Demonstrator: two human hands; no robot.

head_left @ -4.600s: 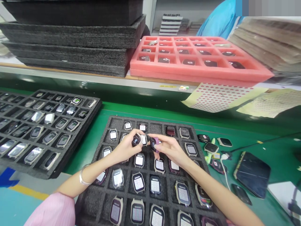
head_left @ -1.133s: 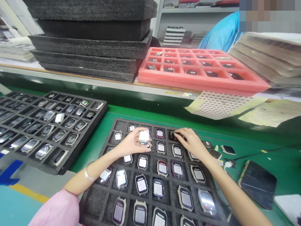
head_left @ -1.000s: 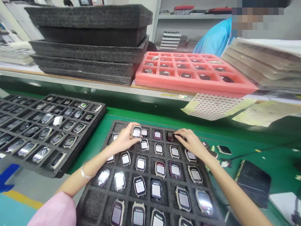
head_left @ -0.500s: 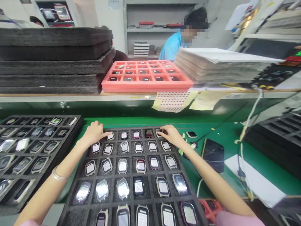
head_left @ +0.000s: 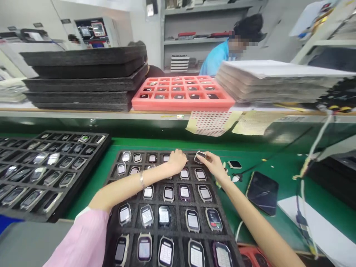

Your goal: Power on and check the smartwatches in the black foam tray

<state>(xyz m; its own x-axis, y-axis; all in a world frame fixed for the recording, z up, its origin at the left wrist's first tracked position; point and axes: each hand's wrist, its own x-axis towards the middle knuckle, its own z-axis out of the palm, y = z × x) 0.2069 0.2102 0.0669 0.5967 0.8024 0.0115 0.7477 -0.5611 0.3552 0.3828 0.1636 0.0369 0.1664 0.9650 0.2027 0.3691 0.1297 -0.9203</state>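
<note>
A black foam tray (head_left: pixel 111 174) lies in front of me, with several smartwatch bodies lit in its pockets. My left hand (head_left: pixel 177 160) reaches across to the far row, its fingers curled down over a pocket; what they hold is hidden. My right hand (head_left: pixel 213 163) is at the tray's far right corner and pinches a light-cased watch body (head_left: pixel 200 156) lifted just above its pocket.
A second black tray of watch bodies (head_left: pixel 41 163) lies to the left. A dark phone (head_left: pixel 262 192), a loose watch (head_left: pixel 234 164) and cables lie on the green mat at right. On the shelf behind stand stacked black foam (head_left: pixel 83 78), a pink tray (head_left: pixel 183 94) and a paper stack. A person in blue stands behind.
My left hand has moved from the tray's far left corner to the middle-right of the far row. My right hand has lifted a watch body from the far right pocket. The camera has shifted.
</note>
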